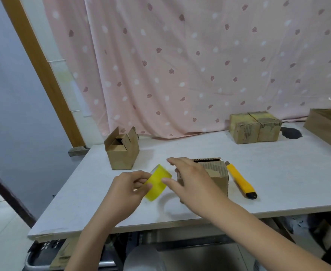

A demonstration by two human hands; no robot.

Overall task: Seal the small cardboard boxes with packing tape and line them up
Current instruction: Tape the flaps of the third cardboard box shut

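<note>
The left hand (128,185) is pinching the tape (157,181) while the right hand (190,178), fingers relaxed, is reaching leftward toward it, the box (217,178) lying just behind.

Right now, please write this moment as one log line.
left hand: holds tape roll | right hand: reaching over | box: unsealed
</note>
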